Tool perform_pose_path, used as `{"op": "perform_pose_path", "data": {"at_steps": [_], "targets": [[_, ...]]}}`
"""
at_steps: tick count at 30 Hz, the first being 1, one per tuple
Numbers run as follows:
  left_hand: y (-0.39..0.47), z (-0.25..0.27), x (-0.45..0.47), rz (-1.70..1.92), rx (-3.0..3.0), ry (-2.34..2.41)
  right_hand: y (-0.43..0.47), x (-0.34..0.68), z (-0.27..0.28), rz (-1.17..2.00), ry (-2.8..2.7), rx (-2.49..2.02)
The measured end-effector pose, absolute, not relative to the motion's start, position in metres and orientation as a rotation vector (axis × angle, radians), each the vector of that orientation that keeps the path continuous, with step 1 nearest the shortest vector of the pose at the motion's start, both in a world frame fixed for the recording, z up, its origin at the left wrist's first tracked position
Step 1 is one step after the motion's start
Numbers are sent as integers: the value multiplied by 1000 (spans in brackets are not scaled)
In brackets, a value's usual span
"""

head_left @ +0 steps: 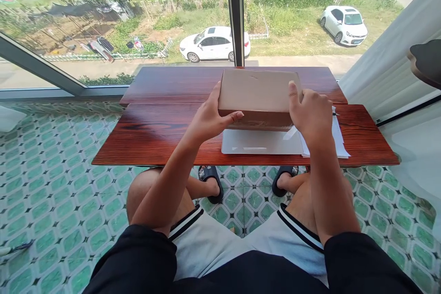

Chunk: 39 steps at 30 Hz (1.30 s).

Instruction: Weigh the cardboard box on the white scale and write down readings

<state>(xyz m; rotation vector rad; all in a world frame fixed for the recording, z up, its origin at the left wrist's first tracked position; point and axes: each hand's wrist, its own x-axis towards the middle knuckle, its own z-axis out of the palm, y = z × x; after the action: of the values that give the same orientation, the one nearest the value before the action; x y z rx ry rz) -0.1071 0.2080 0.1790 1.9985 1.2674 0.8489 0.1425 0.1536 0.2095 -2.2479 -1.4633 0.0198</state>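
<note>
A closed brown cardboard box (pixel 258 94) is held between my two hands over the wooden table (pixel 158 133). My left hand (pixel 212 117) grips its left end, the thumb along the front face. On the right end, my right hand (pixel 312 110) has its thumb up against the top edge; its other fingers are partly hidden. Below the box lies a flat, pale, shiny rectangular thing (pixel 258 143), partly covered. White paper sheets (pixel 339 140) stick out behind my right wrist. Whether the box touches what lies beneath it, I cannot tell.
The table is made of two dark red boards with a seam between them. Behind it stands a large window with a dark upright frame (pixel 234 14). A white curtain (pixel 389 50) hangs at the right, near a dark curved object (pixel 427 62). Green tiled floor (pixel 62 183) surrounds my legs.
</note>
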Motion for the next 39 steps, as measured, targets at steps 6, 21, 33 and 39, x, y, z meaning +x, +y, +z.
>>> {"op": "perform_pose_path", "data": {"at_steps": [6,21,33,39], "targets": [[207,193,-127,923,2003,1351,158,121,209,42,-1532,-2130],[205,220,-185,1111,2007,1759,155,59,206,113,-1767,-2008],[196,231,-205,1076,1958,2086,161,44,179,371,-1913,-1660],[195,232,-209,1063,1929,2142,165,41,169,531,-1939,-1587]]}}
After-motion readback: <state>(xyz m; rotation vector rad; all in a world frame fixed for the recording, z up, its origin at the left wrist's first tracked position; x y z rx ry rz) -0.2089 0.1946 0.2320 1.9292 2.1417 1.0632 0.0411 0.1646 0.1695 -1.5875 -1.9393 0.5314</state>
